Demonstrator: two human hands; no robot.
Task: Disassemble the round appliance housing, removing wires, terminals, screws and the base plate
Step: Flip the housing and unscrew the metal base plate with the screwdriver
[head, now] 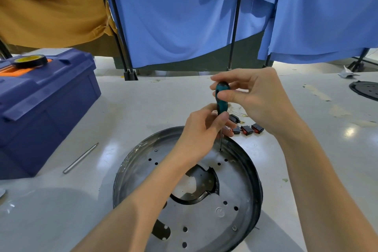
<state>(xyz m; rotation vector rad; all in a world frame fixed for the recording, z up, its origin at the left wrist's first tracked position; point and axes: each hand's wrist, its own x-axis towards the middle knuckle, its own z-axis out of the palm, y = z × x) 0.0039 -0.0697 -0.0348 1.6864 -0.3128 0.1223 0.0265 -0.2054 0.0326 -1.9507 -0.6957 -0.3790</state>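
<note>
The round black housing (258, 190) lies on the white table in front of me, with its grey metal base plate (231, 188) facing up. A teal-handled screwdriver (222, 98) stands upright with its tip on a screw (220, 150) near the plate's far edge. My right hand (253, 98) grips the top of the handle. My left hand (201, 129) pinches the lower handle and shaft. Another screw (234, 228) sits near the front right rim.
A blue toolbox (41, 108) with a roll of black tape (30, 61) on top stands at the left. A metal bit (80, 158) lies beside it. Several removed switches (248, 129) lie behind the housing. Another round plate (366, 90) sits far right.
</note>
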